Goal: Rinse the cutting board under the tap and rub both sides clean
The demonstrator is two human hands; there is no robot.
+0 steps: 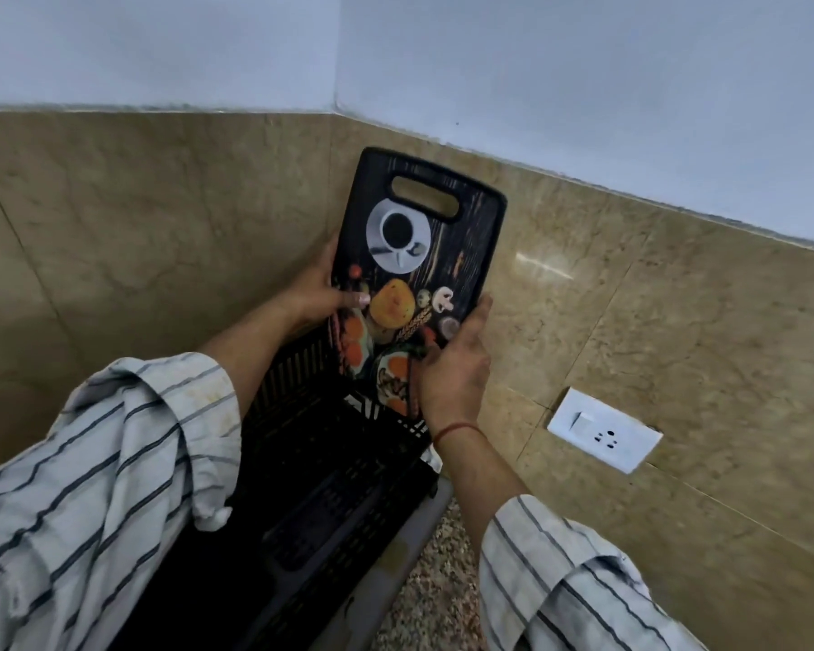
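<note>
Your two hands hold the cutting board [419, 274] upright in the corner of the tiled wall [161, 204], its handle slot at the top and its printed face toward you. Your left hand [320, 293] has its grip closed on the board's left edge, thumb lying across the printed face and fingers hidden behind. Your right hand [457, 368] clasps the lower right edge, palm against the rim and fingers wrapped out of sight behind it. The board's bottom end stands inside or just above a black slotted rack [339, 486]; you cannot tell whether it touches. The rack sits on a grey tray [414, 528] on the speckled surface [433, 594]. A white switch and socket plate [605, 429] is fixed to the wall tiles to your right, well apart from the board. Both striped sleeves [90, 486] are pushed back from the wrists
</note>
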